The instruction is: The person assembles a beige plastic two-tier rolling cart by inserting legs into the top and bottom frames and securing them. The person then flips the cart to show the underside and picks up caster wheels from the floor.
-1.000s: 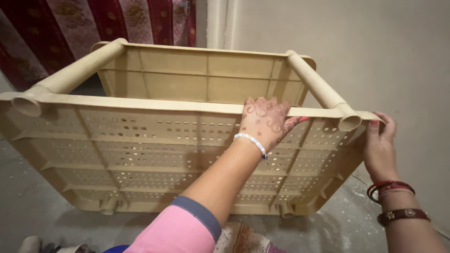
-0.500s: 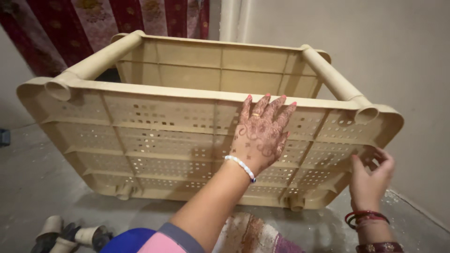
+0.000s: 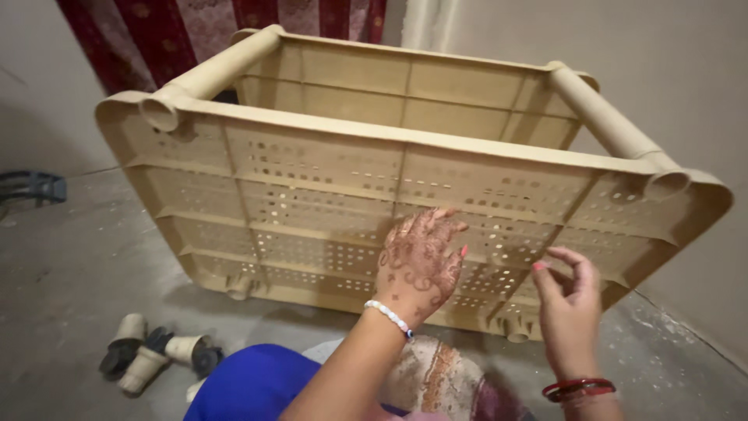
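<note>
A beige plastic shelf rack (image 3: 312, 179) lies on its side on the floor, its perforated shelf facing me and round tube posts running back to a second shelf. My left hand (image 3: 421, 261), patterned with henna and wearing a white bead bracelet, hovers with spread fingers in front of the lower middle of the perforated shelf. My right hand (image 3: 567, 300), with red bangles at the wrist, hangs just before the shelf's lower right part, fingers loosely curled and holding nothing.
Several beige caster wheels with black rollers (image 3: 152, 351) lie on the grey floor at lower left. A red patterned curtain (image 3: 179, 35) hangs behind the rack. A plain wall (image 3: 670, 70) stands close on the right. A dark object (image 3: 31, 187) sits at far left.
Both hands have let go of the rack's upper edge and dropped lower in front of the perforated shelf. The view has shifted, showing more floor and the wheels.
</note>
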